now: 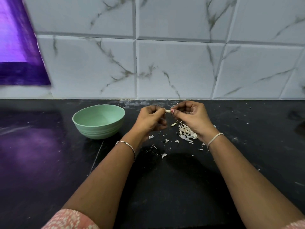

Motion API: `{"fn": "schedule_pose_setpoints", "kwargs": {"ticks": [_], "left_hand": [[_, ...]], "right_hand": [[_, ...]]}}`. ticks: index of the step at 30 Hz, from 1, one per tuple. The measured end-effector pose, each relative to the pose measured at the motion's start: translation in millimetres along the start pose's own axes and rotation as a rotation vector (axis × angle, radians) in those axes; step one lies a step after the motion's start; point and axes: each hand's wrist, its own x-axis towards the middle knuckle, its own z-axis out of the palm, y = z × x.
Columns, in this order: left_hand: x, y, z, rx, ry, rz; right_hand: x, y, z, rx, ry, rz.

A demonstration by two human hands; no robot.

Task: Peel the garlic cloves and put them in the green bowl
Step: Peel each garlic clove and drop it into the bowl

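A small pale garlic clove (168, 111) is pinched between the fingertips of my left hand (151, 119) and my right hand (191, 118), held above the black counter. The green bowl (98, 121) stands upright on the counter to the left of my left hand; what I see of its inside looks empty. A pile of garlic pieces and skins (187, 133) lies under my right hand, partly hidden by it. One loose clove (174, 124) rests between my hands on the counter.
Bits of peel (165, 140) are scattered across the black counter (165, 179) in front of the pile. A marble-tiled wall (165, 63) rises right behind. A purple-lit surface (16, 55) is at the far left.
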Motion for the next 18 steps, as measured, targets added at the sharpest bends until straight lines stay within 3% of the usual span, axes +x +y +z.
{"fn": "schedule_pose_setpoints", "kwargs": {"ticks": [5, 11, 18], "left_hand": [[1, 0, -2, 0.084, -0.005, 0.011], [0, 2, -3, 0.099, -0.017, 0.001], [5, -8, -6, 0.184, -0.097, 0.058]], "right_hand": [[-2, -1, 0, 0.004, -0.007, 0.009], [3, 8, 0, -0.363, 0.06, -0.115], [2, 8, 2, -0.451, 0.066, -0.184]]}}
